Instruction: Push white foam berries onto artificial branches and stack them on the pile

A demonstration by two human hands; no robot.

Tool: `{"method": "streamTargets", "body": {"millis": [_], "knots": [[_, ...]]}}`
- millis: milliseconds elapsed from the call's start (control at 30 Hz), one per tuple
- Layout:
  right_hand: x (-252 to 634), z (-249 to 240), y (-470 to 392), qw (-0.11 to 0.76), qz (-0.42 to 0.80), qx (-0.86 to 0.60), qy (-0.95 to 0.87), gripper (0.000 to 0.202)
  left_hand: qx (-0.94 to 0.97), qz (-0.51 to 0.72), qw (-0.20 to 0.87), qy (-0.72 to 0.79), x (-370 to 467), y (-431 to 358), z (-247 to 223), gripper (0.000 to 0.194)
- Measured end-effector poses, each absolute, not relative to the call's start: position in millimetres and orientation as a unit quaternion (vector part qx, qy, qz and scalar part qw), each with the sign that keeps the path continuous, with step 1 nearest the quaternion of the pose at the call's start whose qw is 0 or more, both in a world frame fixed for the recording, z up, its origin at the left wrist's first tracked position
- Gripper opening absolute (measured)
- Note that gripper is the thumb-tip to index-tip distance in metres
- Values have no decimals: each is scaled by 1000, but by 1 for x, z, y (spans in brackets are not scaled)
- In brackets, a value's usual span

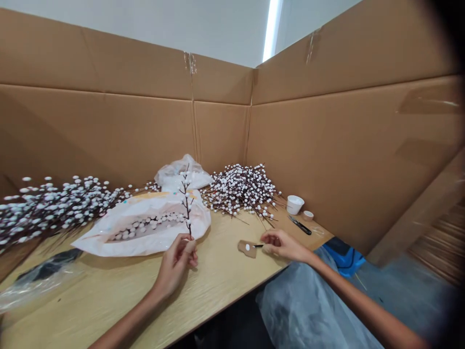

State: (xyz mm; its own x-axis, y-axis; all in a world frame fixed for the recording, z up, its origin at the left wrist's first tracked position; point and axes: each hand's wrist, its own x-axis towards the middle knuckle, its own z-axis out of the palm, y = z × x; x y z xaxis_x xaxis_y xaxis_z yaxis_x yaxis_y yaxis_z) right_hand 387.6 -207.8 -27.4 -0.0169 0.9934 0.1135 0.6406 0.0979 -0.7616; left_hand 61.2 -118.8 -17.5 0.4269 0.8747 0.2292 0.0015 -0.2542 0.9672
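Observation:
My left hand [180, 257] is closed round the lower end of a dark artificial berry twig [187, 208]. The twig stands upright, with only a few white berries on it. In my right hand [282, 245] the fingers pinch a thin dark stick [258, 246], its tip over a small piece of cardboard [251, 253]. A white blob [247, 247] sits on that cardboard. Just behind my left hand lies an open white plastic bag [145, 242] with loose white berries [140, 226] inside.
White-berried twigs are heaped at the back [241, 186] and at the left [72, 203]. A white cup [295, 204], a small round tub [308, 215] and a dark-handled cutter [301, 225] stand or lie at the right. Tall cardboard walls [145, 126] enclose the wooden table [127, 295].

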Motion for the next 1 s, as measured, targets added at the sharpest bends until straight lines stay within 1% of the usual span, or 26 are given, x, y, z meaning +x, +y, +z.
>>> {"method": "streamTargets", "body": {"millis": [100,200,367,433,567,667,733,867,1000], "knots": [[385,-37,-213,341,232,-623,-665,20,668,410,522,338,64,-123,-23,24],[382,-38,-212,348,214,-623,-667,14,681,408,500,346,66,-124,-25,24],[380,-42,-206,368,238,-619,-652,13,701,405,469,354,63,-127,-27,24],[380,-42,-205,378,267,-614,-639,17,705,399,465,357,62,-128,-27,24],[382,-37,-205,403,320,-603,-610,32,698,391,477,363,61,-130,-28,28],[381,-31,-204,429,342,-594,-588,42,697,386,485,360,61,-129,-29,29],[377,-26,-204,442,347,-591,-579,44,697,385,488,359,61,-129,-29,30],[366,-17,-205,439,330,-592,-590,38,688,391,494,361,61,-129,-29,30],[353,-12,-209,405,273,-605,-629,28,682,395,498,362,61,-131,-29,29]]}}
